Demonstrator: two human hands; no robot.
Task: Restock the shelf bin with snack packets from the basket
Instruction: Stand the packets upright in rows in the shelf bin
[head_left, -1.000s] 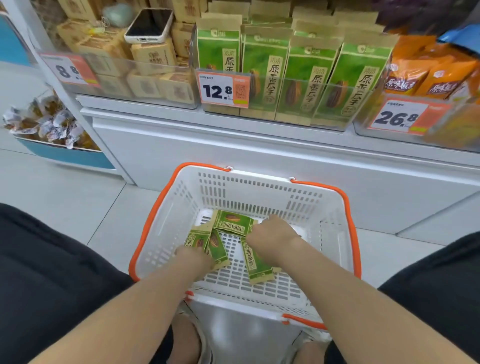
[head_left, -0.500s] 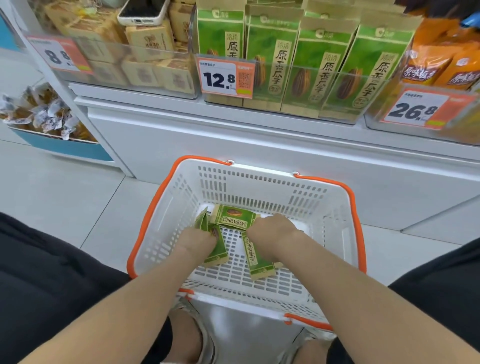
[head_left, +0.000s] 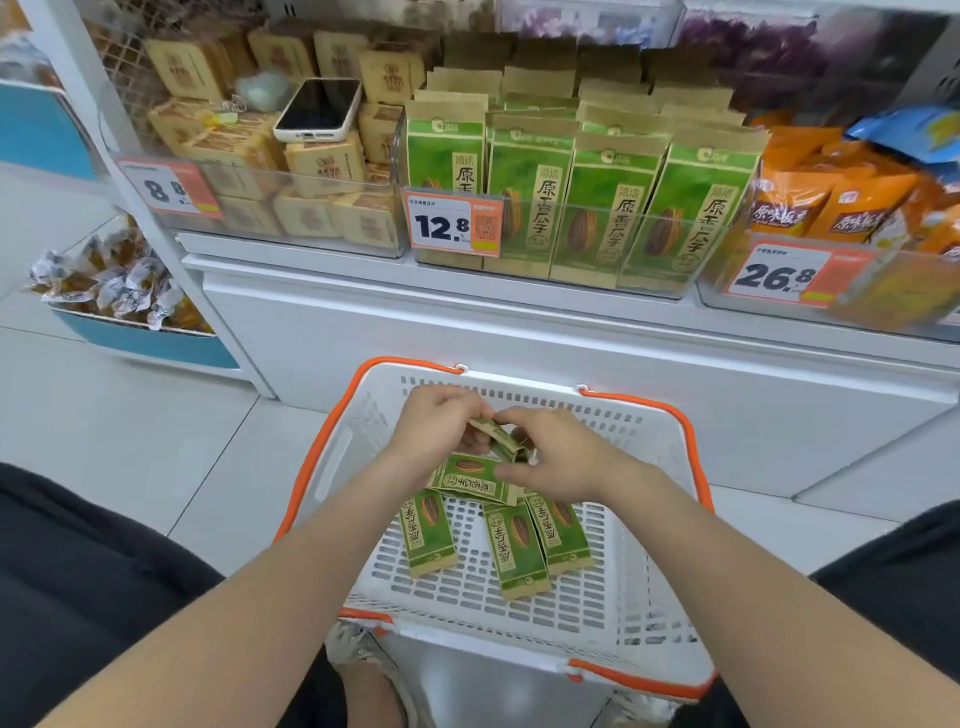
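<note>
Snack packet (head_left: 493, 439), green, raised just above the basket (head_left: 623, 415) floor near the far wall. One end pinched by the left hand (head_left: 434, 421), the other by the right hand (head_left: 556, 460); fingers of both curled onto it, nothing else held. Two-handed grip probably for straightening the packet before the lift.

Four more green packets (head_left: 514, 551) flat on the basket floor: three side by side toward the near rim, one crosswise just under the hands.

Shelf bin (head_left: 561, 260) above and beyond, at the shelf's front edge behind a 12.8 price tag (head_left: 454, 223), packed with upright rows of the same packets. Open room straight up from the basket to the bin's top edge. Inside, a tight fit by the look of it, with little spare room showing.

Phone (head_left: 319, 109) resting on boxes in the neighbouring bin to the left, well apart from that path.
</note>
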